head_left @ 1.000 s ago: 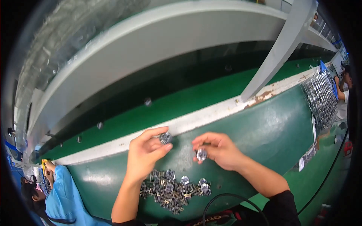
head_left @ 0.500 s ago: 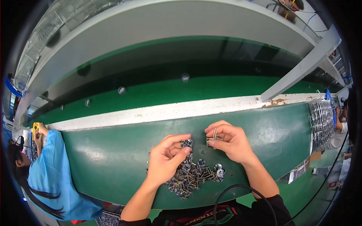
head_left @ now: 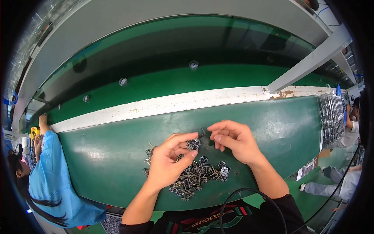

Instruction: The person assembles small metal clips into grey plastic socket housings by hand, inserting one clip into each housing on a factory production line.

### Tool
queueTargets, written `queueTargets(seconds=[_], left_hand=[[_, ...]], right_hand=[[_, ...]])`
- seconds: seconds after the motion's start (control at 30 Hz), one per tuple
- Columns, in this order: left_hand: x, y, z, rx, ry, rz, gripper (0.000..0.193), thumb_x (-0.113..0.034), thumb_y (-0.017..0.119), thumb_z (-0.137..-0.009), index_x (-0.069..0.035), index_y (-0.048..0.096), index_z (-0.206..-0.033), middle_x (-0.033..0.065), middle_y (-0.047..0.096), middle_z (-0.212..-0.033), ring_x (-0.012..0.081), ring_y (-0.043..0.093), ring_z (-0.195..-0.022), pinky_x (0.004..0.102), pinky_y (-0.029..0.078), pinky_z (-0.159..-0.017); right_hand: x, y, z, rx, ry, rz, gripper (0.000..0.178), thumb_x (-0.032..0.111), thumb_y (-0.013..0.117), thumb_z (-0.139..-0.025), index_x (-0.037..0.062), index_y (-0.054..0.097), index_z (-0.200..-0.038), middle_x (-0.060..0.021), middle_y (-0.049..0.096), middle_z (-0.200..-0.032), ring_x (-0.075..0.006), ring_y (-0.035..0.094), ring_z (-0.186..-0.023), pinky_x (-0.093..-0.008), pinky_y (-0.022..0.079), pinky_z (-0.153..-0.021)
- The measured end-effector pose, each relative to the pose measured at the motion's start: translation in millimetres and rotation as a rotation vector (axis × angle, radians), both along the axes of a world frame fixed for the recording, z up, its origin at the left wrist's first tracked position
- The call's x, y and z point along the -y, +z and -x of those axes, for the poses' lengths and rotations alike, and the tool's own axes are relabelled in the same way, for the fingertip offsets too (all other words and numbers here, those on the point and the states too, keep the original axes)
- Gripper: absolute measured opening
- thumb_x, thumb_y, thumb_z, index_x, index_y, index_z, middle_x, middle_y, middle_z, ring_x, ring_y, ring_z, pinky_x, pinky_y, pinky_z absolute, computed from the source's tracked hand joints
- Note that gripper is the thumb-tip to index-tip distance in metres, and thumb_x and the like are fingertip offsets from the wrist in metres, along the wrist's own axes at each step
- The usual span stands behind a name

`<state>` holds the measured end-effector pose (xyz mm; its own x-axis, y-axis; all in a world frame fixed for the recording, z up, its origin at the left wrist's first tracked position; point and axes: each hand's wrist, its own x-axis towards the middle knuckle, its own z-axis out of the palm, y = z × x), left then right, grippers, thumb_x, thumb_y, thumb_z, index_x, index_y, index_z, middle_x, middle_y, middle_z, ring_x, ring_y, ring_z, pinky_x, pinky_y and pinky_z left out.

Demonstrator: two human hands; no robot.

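Observation:
Pinched between thumb and forefinger of my left hand (head_left: 168, 160) is a small round circuit board (head_left: 193, 144), dark with pale patches. To its right, my right hand (head_left: 236, 141) hangs over the table with half-curled fingers apart; nothing shows in them. A thin metal pin piece (head_left: 202, 132), faint and blurred, appears between the two hands; whether it lies on the table or is in the air I cannot tell. Below and partly behind my left hand spreads a pile of similar circuit boards with metal pins (head_left: 191, 177).
The green worktable (head_left: 113, 156) ends at a white rail (head_left: 156, 102). Beyond it, several small round parts stand on a green belt (head_left: 156, 80). A grey post (head_left: 307, 58) rises at right, near stacked clear trays (head_left: 331, 119). A co-worker in blue (head_left: 52, 179) sits at left. A black cable (head_left: 224, 206) loops before me.
The metal pin pieces that my right hand held are gone from its fingers, which have loosened. My left hand still holds the circuit board. The co-worker's arm has reached toward the belt.

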<state>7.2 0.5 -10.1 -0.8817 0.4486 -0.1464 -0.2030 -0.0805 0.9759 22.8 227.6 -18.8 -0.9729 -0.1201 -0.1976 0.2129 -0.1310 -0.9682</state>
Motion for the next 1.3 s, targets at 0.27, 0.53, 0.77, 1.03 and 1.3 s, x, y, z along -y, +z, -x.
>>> queueTargets(seconds=[0.27,0.53,0.77,1.03,1.3], left_hand=[[17.3,-2.2,17.7,-0.064,0.236,-0.052,0.043,0.014,0.057,-0.090,0.005,0.057,-0.132,0.0093,0.060,-0.114,0.0141,0.066,-0.102,0.0238,0.054,-0.085],[18.0,-3.4,20.0,-0.046,0.289,-0.101,0.043,0.011,0.062,-0.088,0.006,0.056,-0.130,0.0104,0.068,-0.106,0.0164,0.067,-0.093,0.0290,0.055,-0.088],[21.5,-10.3,19.5,0.014,0.191,-0.205,0.045,0.014,0.062,-0.088,0.007,0.054,-0.132,0.0130,0.065,-0.118,0.0140,0.066,-0.099,0.0247,0.054,-0.087],[18.7,-5.6,15.7,0.093,0.128,-0.291,0.043,0.010,0.063,-0.090,0.007,0.054,-0.131,0.0144,0.063,-0.126,0.0150,0.067,-0.099,0.0254,0.055,-0.086],[7.3,1.6,8.4,0.217,0.052,-0.421,0.045,0.012,0.061,-0.089,0.007,0.054,-0.134,0.0160,0.064,-0.124,0.0194,0.065,-0.110,0.0288,0.054,-0.094]], right_hand=[[6.5,7.7,14.2,-0.426,-0.065,-0.813,0.015,0.005,0.063,-0.091,-0.0008,0.069,-0.102,-0.0109,0.062,-0.082,-0.0211,0.063,-0.066,-0.0324,0.050,-0.059],[26.0,-5.7,38.3,-0.509,0.123,-1.049,0.021,0.012,0.074,-0.084,0.0022,0.071,-0.102,-0.0101,0.063,-0.090,-0.0275,0.062,-0.071,-0.0377,0.052,-0.065],[18.2,5.8,8.2,-0.639,0.210,-1.064,0.033,0.005,0.068,-0.080,0.0013,0.063,-0.112,-0.0099,0.057,-0.098,-0.0274,0.059,-0.096,-0.0401,0.055,-0.072],[2.2,-0.3,-1.3,-0.839,0.195,-1.318,0.031,-0.002,0.066,-0.077,0.0023,0.067,-0.108,-0.0098,0.064,-0.101,-0.0241,0.065,-0.086,-0.0291,0.058,-0.069],[24.8,21.0,6.4,-0.593,-0.094,-0.319,0.017,-0.009,0.073,-0.081,-0.0029,0.071,-0.097,-0.0099,0.066,-0.101,-0.0152,0.067,-0.081,-0.0272,0.056,-0.065]])
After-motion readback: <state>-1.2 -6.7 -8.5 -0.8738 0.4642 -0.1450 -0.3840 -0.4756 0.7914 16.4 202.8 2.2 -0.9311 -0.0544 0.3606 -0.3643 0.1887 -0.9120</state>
